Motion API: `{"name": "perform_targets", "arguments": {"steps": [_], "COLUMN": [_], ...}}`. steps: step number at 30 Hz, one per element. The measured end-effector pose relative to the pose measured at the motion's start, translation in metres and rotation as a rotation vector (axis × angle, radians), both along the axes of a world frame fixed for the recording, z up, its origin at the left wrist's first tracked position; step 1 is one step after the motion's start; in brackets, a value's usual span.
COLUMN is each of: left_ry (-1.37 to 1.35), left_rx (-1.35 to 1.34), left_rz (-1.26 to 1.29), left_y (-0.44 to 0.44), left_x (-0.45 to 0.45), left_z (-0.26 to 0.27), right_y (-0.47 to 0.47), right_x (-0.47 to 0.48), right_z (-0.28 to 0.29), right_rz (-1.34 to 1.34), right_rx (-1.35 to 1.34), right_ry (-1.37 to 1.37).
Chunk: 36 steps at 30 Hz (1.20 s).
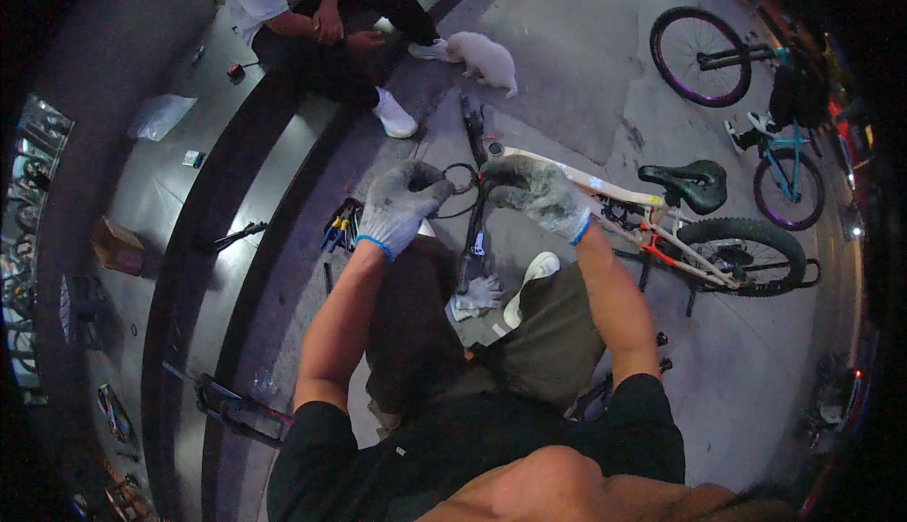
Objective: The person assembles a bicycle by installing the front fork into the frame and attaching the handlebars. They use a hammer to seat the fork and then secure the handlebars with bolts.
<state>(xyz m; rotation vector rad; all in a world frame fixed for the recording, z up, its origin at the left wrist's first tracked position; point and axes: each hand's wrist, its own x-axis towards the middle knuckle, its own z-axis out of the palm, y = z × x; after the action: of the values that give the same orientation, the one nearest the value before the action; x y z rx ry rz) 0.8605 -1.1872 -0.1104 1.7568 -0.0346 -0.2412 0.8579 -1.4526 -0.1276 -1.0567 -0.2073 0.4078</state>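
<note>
A thin black cable or hose (462, 192), bent into loops, spans the gap between my two gloved hands. My left hand (402, 202), in a grey-and-white work glove with a blue cuff, pinches it between thumb and fingers. On the other side my right hand (542, 194), gloved alike, grips it near a small red spot; its fingertips partly hide the end. Beyond and to the right, a beige bicycle frame (616, 187) lies on the ground with its black saddle (691, 183) and rear wheel (744, 256). Below my hands runs a long black part (473, 235).
Pliers with blue-yellow handles (339, 231) lie left of my knee; spare gloves (478, 295) sit between my feet. A person (283, 19) is seated on dark-edged steps (244, 189), beside a white dog (483, 58). A cardboard box (119, 246) stands left; a purple-rimmed wheel (698, 93) far right.
</note>
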Motion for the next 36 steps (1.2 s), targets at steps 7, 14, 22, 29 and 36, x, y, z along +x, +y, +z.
{"name": "perform_targets", "arguments": {"steps": [7, 14, 22, 29, 36], "left_ry": [0.099, 0.157, 0.247, 0.057, -0.433], "left_rx": [-0.033, -0.164, -0.290, -0.197, -0.042], "left_rz": [-0.096, -0.102, -0.123, -0.061, 0.244], "left_y": [-0.026, -0.034, -0.028, -0.037, -0.034], "left_x": [0.014, 0.016, 0.016, 0.012, -0.001], "left_z": [-0.019, -0.028, -0.032, -0.029, -0.023], "right_y": [-0.007, -0.011, -0.005, -0.015, -0.098], "right_x": [0.006, 0.008, 0.004, 0.015, 0.053], "right_z": [-0.018, -0.023, -0.021, -0.063, -0.104], "right_rz": [-0.135, -0.178, -0.230, -0.235, -0.444], "right_rx": [-0.557, -0.637, -0.625, -0.250, -1.511], "right_ry": [-0.177, -0.115, -0.160, -0.250, -0.764]}}
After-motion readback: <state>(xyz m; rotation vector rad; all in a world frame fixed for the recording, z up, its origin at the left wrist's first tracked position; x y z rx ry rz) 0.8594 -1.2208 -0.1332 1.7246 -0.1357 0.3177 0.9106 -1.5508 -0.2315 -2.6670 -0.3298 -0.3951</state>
